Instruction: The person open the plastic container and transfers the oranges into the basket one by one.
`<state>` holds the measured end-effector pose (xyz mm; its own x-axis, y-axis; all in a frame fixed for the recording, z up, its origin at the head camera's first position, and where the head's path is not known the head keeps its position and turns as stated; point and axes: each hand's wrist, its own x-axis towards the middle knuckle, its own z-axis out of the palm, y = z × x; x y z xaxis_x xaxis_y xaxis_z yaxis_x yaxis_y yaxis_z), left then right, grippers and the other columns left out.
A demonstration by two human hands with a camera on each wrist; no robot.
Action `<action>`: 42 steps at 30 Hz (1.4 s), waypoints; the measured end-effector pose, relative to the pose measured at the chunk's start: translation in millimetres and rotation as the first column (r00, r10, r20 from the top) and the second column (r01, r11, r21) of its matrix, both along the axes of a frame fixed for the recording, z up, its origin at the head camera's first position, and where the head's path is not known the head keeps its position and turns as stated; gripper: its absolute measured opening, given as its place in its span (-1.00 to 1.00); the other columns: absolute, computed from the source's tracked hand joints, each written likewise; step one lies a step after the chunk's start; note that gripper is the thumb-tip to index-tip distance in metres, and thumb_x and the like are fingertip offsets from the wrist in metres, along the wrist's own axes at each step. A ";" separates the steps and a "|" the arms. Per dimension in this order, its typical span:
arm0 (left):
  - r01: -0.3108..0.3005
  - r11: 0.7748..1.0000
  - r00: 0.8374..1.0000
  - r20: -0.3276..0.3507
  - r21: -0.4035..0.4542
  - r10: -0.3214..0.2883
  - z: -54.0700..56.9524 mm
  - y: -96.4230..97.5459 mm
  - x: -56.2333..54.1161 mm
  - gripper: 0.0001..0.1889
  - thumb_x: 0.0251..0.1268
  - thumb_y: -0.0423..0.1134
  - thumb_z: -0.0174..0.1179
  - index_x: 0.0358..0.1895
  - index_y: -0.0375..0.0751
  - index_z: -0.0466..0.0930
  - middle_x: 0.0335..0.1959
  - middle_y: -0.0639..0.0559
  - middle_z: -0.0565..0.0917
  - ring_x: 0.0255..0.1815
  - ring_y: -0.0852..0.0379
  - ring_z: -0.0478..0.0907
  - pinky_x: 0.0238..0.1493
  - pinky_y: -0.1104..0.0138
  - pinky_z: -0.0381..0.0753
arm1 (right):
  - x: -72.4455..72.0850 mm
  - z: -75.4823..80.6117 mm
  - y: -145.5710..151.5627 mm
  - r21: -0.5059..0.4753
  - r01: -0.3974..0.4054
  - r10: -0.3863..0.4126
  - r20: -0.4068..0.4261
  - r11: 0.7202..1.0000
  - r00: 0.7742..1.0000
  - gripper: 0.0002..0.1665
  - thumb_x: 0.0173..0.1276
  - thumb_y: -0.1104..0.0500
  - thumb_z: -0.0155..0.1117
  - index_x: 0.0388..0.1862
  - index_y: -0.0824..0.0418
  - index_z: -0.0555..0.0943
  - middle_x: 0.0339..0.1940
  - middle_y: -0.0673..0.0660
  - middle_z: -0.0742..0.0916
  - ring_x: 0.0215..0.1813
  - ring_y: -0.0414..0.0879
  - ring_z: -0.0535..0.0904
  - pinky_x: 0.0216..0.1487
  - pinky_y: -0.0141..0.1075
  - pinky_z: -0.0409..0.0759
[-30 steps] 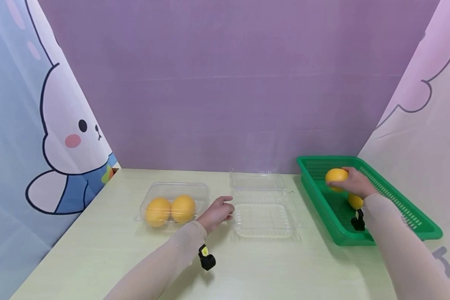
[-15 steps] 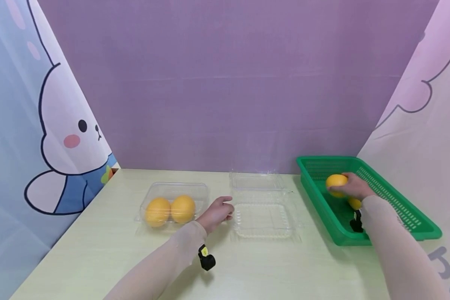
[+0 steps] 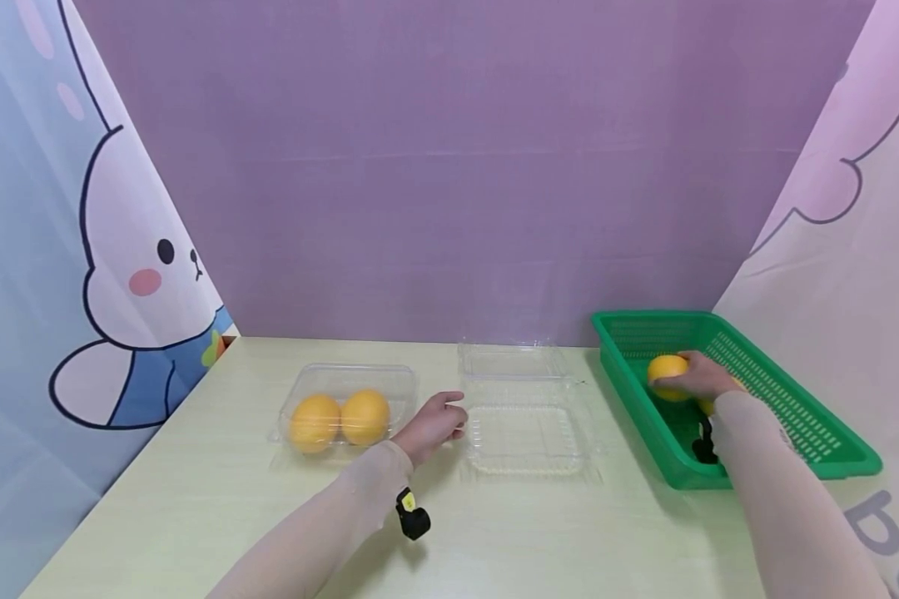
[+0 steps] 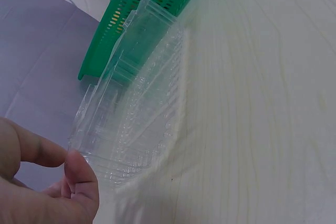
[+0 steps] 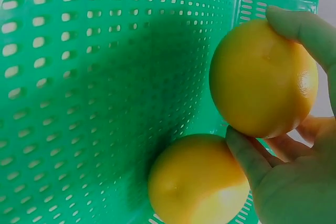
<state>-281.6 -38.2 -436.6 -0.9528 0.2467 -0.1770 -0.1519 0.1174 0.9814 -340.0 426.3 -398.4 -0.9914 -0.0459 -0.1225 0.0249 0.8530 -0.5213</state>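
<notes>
Inside the green basket (image 3: 644, 433), my right hand (image 3: 700, 376) grips an orange (image 5: 262, 77), thumb on one side and fingers on the other. A second orange (image 5: 197, 179) lies in the basket just beside those fingers, mostly hidden by the hand in the head view. My left hand (image 3: 432, 424) pinches the near-left edge of an open clear plastic clamshell box (image 4: 131, 114) between thumb and forefinger. That box lies flat with its lid (image 3: 513, 363) folded back, and nothing sits in it. Left of it, a closed clear clamshell box (image 3: 378, 377) contains two oranges (image 3: 365, 417).
Everything stands on a pale wooden table (image 3: 524, 541). A purple cloth (image 3: 449, 166) hangs behind it, with printed cloths on both sides. The basket's left wall rises between the open box and the oranges in the basket.
My right hand has sunk a little lower in the basket and shifted slightly left with its orange. The left hand and both plastic boxes have stayed put.
</notes>
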 end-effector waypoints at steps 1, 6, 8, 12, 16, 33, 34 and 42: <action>0.000 1.000 1.000 0.001 0.000 0.000 0.1 0.1 0.0 -0.31 0.23 -0.46 0.00 0.48 -0.45 0.13 -0.24 -0.06 0.40 -0.32 0.07 0.38 -0.05 0.15 0.57 | -0.3 -0.5 -0.5 0.000 -0.003 0.003 0.001 1.000 1.000 0.25 0.26 -0.24 0.35 0.46 0.65 0.01 0.21 0.61 0.37 0.04 0.37 0.43 -0.08 0.08 0.53; 0.006 1.000 1.000 0.001 0.000 -0.006 0.1 0.4 0.0 -0.31 0.23 -0.47 -0.01 0.49 -0.46 0.12 -0.31 -0.04 0.38 -0.34 0.08 0.37 -0.03 0.14 0.57 | -0.8 -1.7 -3.1 -0.001 0.000 0.000 0.014 1.000 1.000 0.23 0.26 -0.22 0.36 0.44 0.66 0.03 0.19 0.62 0.39 0.01 0.35 0.44 -0.11 0.06 0.54; 0.004 1.000 1.000 0.005 0.002 -0.004 0.0 0.1 -0.5 -0.31 0.23 -0.47 -0.01 0.49 -0.46 0.13 -0.30 -0.04 0.38 -0.34 0.08 0.37 -0.04 0.14 0.57 | -1.3 -2.5 -4.2 -0.015 0.005 -0.005 0.022 1.000 1.000 0.22 0.26 -0.21 0.37 0.43 0.66 0.03 0.18 0.61 0.40 0.00 0.35 0.44 -0.12 0.05 0.54; -0.002 1.000 1.000 0.010 0.003 0.002 -0.7 -0.9 -1.2 -0.32 0.23 -0.47 0.00 0.48 -0.45 0.14 -0.27 -0.06 0.39 -0.34 0.09 0.38 -0.05 0.15 0.56 | -1.6 -5.1 -6.7 -0.071 0.022 -0.018 0.056 0.997 0.998 0.22 0.24 -0.16 0.41 0.45 0.64 0.02 0.17 0.59 0.41 0.00 0.32 0.44 -0.09 0.02 0.54; 0.001 1.000 1.000 0.006 0.008 -0.001 -1.5 -0.7 -1.8 -0.31 0.23 -0.47 -0.01 0.48 -0.46 0.12 -0.27 -0.06 0.39 -0.36 0.10 0.37 -0.09 0.17 0.56 | -2.4 -7.3 -7.1 -0.082 0.030 -0.022 0.099 0.996 0.995 0.23 0.25 -0.16 0.41 0.46 0.62 -0.01 0.16 0.57 0.41 0.01 0.30 0.44 -0.07 0.02 0.52; -0.009 1.000 1.000 0.003 0.005 0.009 -2.7 0.9 -3.6 -0.31 0.21 -0.48 0.00 0.48 -0.47 0.14 -0.27 -0.06 0.40 -0.34 0.10 0.37 -0.10 0.21 0.58 | -6.8 -9.7 -10.9 -0.011 -0.021 0.023 0.115 1.000 0.993 0.14 0.31 -0.13 0.30 0.42 0.67 0.01 0.18 0.59 0.39 0.05 0.35 0.41 0.01 0.16 0.51; -0.008 1.000 1.000 0.005 0.005 0.008 -2.9 0.7 -3.8 -0.31 0.21 -0.48 0.00 0.48 -0.47 0.14 -0.29 -0.05 0.39 -0.35 0.10 0.37 -0.10 0.22 0.58 | -6.2 -9.6 -11.4 -0.011 -0.018 0.019 0.120 1.000 0.993 0.14 0.32 -0.14 0.29 0.43 0.66 0.00 0.18 0.59 0.38 0.05 0.35 0.41 0.01 0.16 0.51; -0.002 1.000 1.000 0.004 0.008 0.002 -3.4 -0.2 -4.2 -0.31 0.20 -0.49 -0.01 0.48 -0.48 0.13 -0.35 -0.03 0.37 -0.36 0.10 0.36 -0.09 0.21 0.57 | 0.7 -4.0 -15.4 -0.014 0.010 -0.007 0.173 1.000 0.985 0.24 0.36 -0.27 0.21 0.46 0.66 -0.10 0.25 0.62 0.30 0.15 0.43 0.35 0.05 0.24 0.47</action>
